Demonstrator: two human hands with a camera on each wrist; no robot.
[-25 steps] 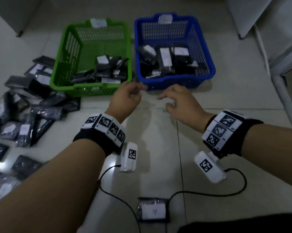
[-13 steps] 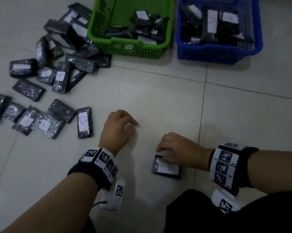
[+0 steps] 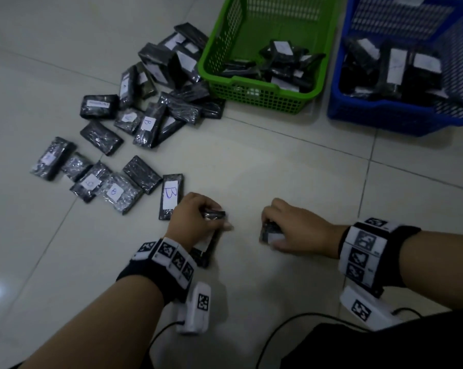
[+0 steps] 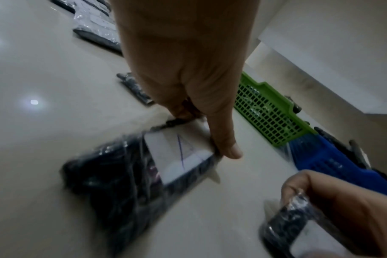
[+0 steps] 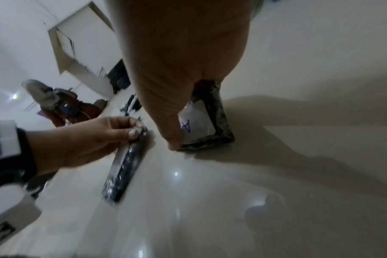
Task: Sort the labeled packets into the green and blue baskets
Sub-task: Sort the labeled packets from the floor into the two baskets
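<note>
My left hand pinches a black wrapped packet by its top edge, tilted up off the tile floor. Its white label shows in the left wrist view, the pen mark blurred. To the right, my right hand grips a second packet lying on the floor. Its label reads A. The green basket and the blue basket stand at the far side, each holding several packets.
A loose pile of several black packets spreads over the floor at the left. One marked B lies right beside my left hand. Bare tile lies between my hands and the baskets. Cables trail near my knees.
Both hands dropped from the basket fronts to the near floor. The right hand closed round the A packet. The left hand, empty half a second ago, now holds a packet.
</note>
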